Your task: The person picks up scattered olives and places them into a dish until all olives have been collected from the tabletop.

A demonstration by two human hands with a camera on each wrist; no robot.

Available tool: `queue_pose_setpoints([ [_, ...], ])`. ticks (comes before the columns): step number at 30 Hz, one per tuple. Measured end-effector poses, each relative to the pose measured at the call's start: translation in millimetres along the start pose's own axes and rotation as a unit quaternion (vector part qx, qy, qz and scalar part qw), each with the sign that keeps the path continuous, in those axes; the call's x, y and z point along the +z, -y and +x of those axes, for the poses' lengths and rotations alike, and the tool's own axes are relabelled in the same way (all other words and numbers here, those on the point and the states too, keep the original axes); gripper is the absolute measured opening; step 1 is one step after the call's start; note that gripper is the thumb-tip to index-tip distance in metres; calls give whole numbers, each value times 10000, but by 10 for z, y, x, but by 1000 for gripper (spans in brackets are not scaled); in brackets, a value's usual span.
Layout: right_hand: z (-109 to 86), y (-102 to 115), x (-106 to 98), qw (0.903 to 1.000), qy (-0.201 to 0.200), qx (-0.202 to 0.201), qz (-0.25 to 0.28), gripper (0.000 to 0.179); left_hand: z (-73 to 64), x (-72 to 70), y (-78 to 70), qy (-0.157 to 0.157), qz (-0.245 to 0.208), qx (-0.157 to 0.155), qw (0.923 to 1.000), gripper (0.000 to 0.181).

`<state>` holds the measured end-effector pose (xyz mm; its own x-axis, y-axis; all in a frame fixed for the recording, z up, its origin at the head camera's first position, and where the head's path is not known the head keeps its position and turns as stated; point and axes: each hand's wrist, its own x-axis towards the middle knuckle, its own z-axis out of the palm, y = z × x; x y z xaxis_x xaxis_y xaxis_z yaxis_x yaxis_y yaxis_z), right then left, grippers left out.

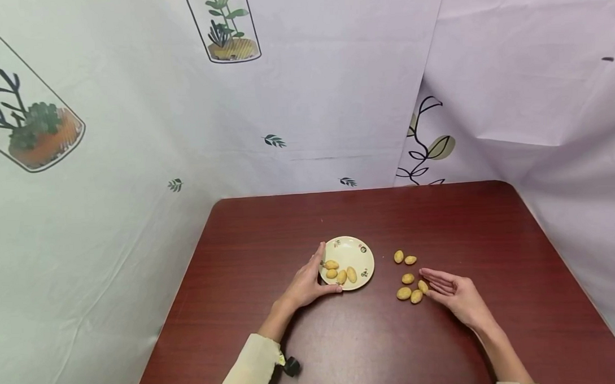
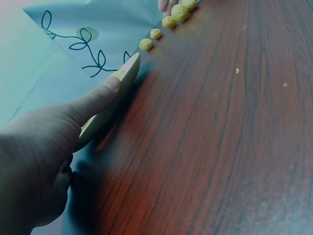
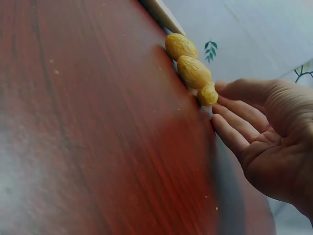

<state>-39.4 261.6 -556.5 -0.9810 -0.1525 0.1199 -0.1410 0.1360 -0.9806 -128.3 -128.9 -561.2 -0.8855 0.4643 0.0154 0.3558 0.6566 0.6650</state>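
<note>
Small wrinkled yellow ovals, like baby potatoes, lie in two groups in the head view. Several sit on the lower left of a cream plate (image 1: 358,255) with small printed marks. My left hand (image 1: 304,283) holds that plate by its left side, thumb on the near rim; in the left wrist view the thumb lies over the rim of the tilted-looking plate (image 2: 128,73). My right hand (image 1: 462,299) is beside the loose group, fingers nearly straight. Its thumb tip is at the nearest yellow oval (image 3: 208,94); whether they touch is hard to tell.
Other loose ovals (image 1: 403,293) lie between the plate and my right hand. The dark red wooden table (image 1: 363,337) carries a few tiny crumbs. Pale printed cloth (image 1: 335,112) hangs behind the table and along both sides.
</note>
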Motion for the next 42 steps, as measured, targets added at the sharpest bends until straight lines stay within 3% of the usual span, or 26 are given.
queue_pose_setpoints([
  [5, -19, 2, 54, 9973, -218, -175, -672, 48, 4, 12, 6, 34, -6, -59, 10000, 126],
  [11, -24, -10, 103, 9870, -525, -225, -1505, 48, -3, 8, 5, 20, -14, -52, 10000, 127],
  [19, -14, -22, 148, 9738, -801, -342, -2099, 46, -12, 8, 18, 4, -70, -22, 10000, 127],
  [22, -20, -29, 153, 9744, -854, -393, -2040, 44, -11, 10, 19, 29, -48, -17, 10000, 127],
  [33, -29, -24, 96, 9903, -633, -458, -1145, 39, -1, 1, -3, -42, -34, 65, 10000, 126],
  [42, 145, 61, 157, 9940, -423, -421, -912, 38, -5, 3, 19, -21, -36, 46, 10000, 126],
])
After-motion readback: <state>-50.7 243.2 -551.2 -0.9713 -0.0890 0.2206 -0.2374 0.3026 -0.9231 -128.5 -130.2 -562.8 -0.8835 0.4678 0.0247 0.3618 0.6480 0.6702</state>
